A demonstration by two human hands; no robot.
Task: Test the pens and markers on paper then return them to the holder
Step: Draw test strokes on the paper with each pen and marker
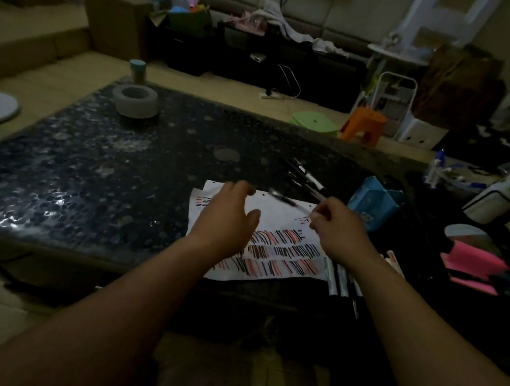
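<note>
Now, pen [286, 201]: blurred, pinched by curled fingertips of the right hand [339, 228], above the paper [277, 221].
Left hand [228, 218]: fingers loose and spread over the paper; better pressed flat to steady it.
Paper: crowded with strokes; aim for the bare middle.
Blue box [372, 200]: probably the holder, just right.

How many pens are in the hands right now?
1: a pen pinched by the right hand, over the far part of the paper. The left hand holds none, its fingers relaxed.
</note>
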